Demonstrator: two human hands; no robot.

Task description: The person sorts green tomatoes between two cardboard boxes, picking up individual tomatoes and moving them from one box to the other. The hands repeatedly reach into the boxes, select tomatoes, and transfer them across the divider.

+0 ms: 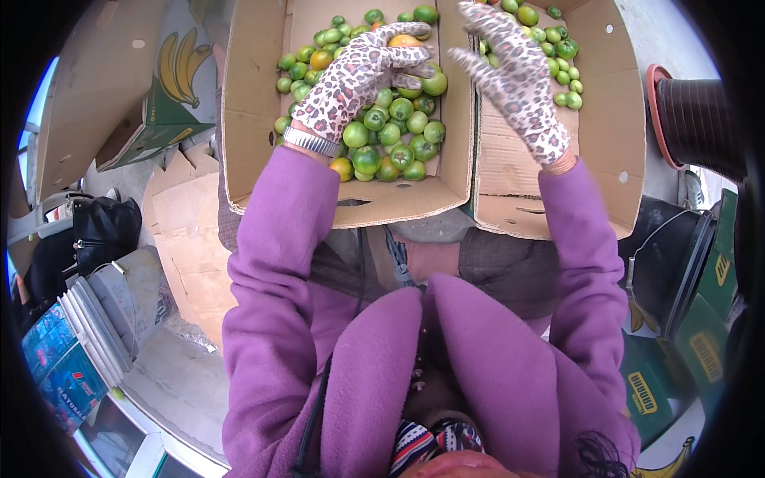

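Two cardboard boxes stand side by side before me. The left box holds many green tomatoes, a few of them turning orange. Over these tomatoes is my left hand, in a leopard-print glove, its fingers spread around an orange tomato; whether it grips it I cannot tell. My right hand, in a matching glove and blurred, hovers over the right box, near the wall between the boxes, with its thumb and fingers apart and nothing seen in it. Smaller green tomatoes lie in the right box beyond that hand.
A banana carton and a flat cardboard piece are at the left, with a black bag and a white bucket. At the right are a brown ribbed pot, a black bucket and green banana cartons.
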